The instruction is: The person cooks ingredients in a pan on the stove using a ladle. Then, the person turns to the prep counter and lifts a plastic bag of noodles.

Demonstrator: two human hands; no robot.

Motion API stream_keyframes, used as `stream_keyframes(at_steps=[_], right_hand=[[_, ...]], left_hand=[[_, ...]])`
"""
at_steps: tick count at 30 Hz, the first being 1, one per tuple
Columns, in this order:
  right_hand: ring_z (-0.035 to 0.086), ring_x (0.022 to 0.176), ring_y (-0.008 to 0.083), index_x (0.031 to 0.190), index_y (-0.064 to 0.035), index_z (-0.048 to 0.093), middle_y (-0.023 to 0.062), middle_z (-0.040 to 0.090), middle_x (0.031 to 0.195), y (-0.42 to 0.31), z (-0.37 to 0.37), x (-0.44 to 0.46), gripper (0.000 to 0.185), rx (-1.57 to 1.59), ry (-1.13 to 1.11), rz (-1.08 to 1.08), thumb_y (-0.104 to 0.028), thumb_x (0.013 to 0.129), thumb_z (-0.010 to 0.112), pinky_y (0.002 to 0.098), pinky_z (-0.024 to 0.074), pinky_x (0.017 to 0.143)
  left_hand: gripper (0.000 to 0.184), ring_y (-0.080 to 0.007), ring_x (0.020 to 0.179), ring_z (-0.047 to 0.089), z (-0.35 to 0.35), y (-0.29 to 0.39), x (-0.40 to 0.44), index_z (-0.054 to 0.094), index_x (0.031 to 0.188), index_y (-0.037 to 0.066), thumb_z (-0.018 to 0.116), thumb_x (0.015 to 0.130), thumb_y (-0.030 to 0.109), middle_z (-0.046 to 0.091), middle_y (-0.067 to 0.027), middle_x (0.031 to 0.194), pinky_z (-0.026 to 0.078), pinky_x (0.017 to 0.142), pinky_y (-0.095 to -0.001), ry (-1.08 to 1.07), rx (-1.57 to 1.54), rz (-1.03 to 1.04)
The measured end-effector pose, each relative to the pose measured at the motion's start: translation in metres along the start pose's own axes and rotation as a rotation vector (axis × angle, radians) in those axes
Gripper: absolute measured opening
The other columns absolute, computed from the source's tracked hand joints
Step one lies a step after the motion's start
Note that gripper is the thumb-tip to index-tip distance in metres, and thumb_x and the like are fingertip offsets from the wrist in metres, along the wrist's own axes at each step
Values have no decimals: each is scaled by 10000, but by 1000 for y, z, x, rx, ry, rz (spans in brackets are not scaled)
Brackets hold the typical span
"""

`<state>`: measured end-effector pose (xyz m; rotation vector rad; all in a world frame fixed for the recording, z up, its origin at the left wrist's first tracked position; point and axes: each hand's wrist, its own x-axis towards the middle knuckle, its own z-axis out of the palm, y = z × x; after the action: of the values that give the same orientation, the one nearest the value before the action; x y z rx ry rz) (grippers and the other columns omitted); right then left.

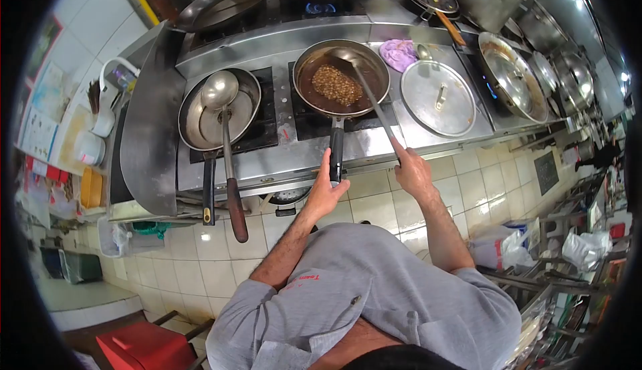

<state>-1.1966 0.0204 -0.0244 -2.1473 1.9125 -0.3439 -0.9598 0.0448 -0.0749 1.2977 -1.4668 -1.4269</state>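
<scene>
My left hand (pixel 324 195) is at the end of the frying pan's black handle (pixel 337 144). Its fingers stretch along the handle's left side, with the thumb apart. My right hand (pixel 414 173) is closed around the long metal handle of a ladle (pixel 372 94), whose head lies in the pan's back part. The pan (pixel 382 62) sits on the front burner and holds dark brown sauce (pixel 307 99). A patch of small light-brown pieces or bubbles (pixel 334 84) is in its middle; which of these I cannot tell.
Left of it, another pan (pixel 189 129) holds a large ladle (pixel 220 90). To the right lie a round metal lid (pixel 428 92) and a purple cloth (pixel 397 54). Dark pans (pixel 227 10) stand behind, near a blue flame (pixel 319 9). A wide pan (pixel 535 96) is farther right.
</scene>
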Motion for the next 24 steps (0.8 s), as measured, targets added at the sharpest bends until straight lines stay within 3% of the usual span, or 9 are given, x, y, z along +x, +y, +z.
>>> stream_keyframes(at_steps=[3,6,10,13,16,20,23,24], right_hand=[[598,862,337,1383,-206,373,151,569,916,-6,-1,-4,716,43,-84,31,-43,734,626,424,489,760],[573,967,322,1386,-156,351,180,539,1052,-8,-8,-8,651,257,-236,-34,-143,800,635,420,477,836],[586,909,276,1372,-106,381,163,565,1032,12,2,-9,617,555,-168,-108,-210,827,652,377,481,827],[581,847,218,1342,-47,419,137,602,964,37,14,-10,592,855,-136,24,-273,848,654,334,485,793],[577,723,146,1315,-11,440,122,635,878,82,44,-18,571,998,-47,210,-291,861,643,315,501,656],[589,537,172,1256,15,493,145,641,747,173,133,-54,549,834,-109,399,-279,823,662,316,494,533],[600,490,205,1258,34,480,162,643,701,228,186,-111,597,718,-309,624,-276,782,664,344,502,501],[610,502,206,1112,48,585,160,641,657,245,209,-138,460,688,-281,707,-244,763,651,348,512,507]], left_hand=[[832,-303,1294,356,3,3,-1,54,1460,58,605,839,106,250,-235,1447,457,922,-340,40,6,9],[771,-328,1246,404,8,21,-6,124,1442,14,584,829,93,305,-244,1400,436,951,-365,174,184,55],[750,-380,1154,462,15,19,4,164,1423,5,579,808,110,395,-249,1291,393,968,-408,298,483,118],[733,-386,1122,481,20,34,7,167,1424,8,566,822,129,420,-257,1259,407,940,-410,286,522,-7],[742,-407,1057,532,23,25,12,147,1429,9,559,827,148,495,-290,1191,430,888,-428,324,595,73],[763,-429,938,593,29,28,13,142,1434,27,572,824,184,582,-306,1051,463,801,-442,330,605,-6],[768,-413,911,602,34,34,13,135,1441,51,569,823,190,590,-296,1032,467,781,-437,328,617,-40],[770,-400,897,606,35,37,12,132,1444,65,567,822,192,592,-289,1025,469,772,-433,325,622,-82]])
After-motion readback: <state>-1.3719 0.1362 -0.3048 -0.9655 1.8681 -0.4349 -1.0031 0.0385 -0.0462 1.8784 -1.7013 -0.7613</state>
